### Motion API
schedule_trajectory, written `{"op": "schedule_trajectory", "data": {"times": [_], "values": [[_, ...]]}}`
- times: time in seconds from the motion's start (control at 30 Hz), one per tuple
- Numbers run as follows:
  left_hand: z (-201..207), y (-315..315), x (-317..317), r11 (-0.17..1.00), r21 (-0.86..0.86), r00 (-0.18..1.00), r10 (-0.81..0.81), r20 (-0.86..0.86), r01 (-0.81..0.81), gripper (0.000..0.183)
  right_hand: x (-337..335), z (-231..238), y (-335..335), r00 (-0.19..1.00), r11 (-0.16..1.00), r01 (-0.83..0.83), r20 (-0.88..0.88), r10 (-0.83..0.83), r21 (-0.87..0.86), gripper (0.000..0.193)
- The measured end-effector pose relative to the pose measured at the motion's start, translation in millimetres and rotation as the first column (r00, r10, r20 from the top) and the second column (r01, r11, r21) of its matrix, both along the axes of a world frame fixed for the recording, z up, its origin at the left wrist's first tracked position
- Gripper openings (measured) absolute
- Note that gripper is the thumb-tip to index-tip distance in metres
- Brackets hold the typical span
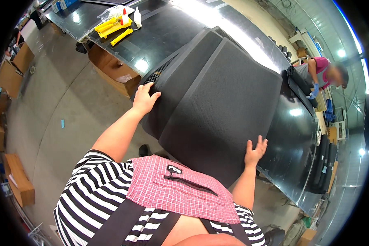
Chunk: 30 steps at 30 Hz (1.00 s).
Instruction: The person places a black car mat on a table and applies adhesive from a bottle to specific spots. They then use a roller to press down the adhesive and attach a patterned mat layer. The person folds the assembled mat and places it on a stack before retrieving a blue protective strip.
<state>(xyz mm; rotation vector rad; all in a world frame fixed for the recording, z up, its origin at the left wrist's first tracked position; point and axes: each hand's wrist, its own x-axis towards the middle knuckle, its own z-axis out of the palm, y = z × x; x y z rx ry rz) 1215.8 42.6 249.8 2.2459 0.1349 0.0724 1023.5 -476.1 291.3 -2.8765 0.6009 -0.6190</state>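
Observation:
Several large black mats lie in a loose stack in front of me, partly on the dark table and reaching over its near edge. The top ones are smooth and overlap at an angle; a mesh-like layer shows along the stack's left side. My left hand touches the left edge of the stack, thumb and forefinger apart; its other fingers are partly hidden. At the right edge of the top mat, my right hand is open, fingers spread and pointing away from me.
On the far left of the dark table sit a yellow tray, a yellow-handled tool and a white bottle. Cardboard boxes stand below and left. Across the table, a gloved person is beside a rolled black mat.

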Motion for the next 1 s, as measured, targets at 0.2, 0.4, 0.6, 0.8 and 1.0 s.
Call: {"op": "schedule_trajectory", "data": {"times": [0.2, 0.4, 0.6, 0.8, 1.0], "values": [[26, -1, 12, 0.990, -0.138, 0.968, -0.010, -0.252, -0.025, 0.060, -16, 0, -39, 0.947, 0.823, 0.320, -0.152, -0.282, 0.470, 0.091], [112, -37, 40, 0.922, -0.106, 0.926, -0.360, 0.116, 0.372, 0.048, -8, -16, -45, 0.955, 0.664, 0.191, 0.018, -0.295, 0.723, 0.069], [209, -108, 102, 0.915, 0.027, 0.840, -0.382, 0.386, 0.404, 0.046, -15, -6, -61, 0.913, 0.539, 0.183, 0.062, -0.403, 0.822, 0.069], [50, -58, 147, 0.926, 0.338, 0.966, -0.088, -0.244, 0.170, 0.059, 30, -9, -43, 0.877, 0.658, 0.371, -0.014, -0.480, 0.655, 0.086], [61, -51, 147, 0.934, 0.233, 0.919, -0.178, -0.351, 0.270, 0.069, 8, -17, -48, 0.917, 0.609, 0.307, -0.057, -0.394, 0.731, 0.090]]}}
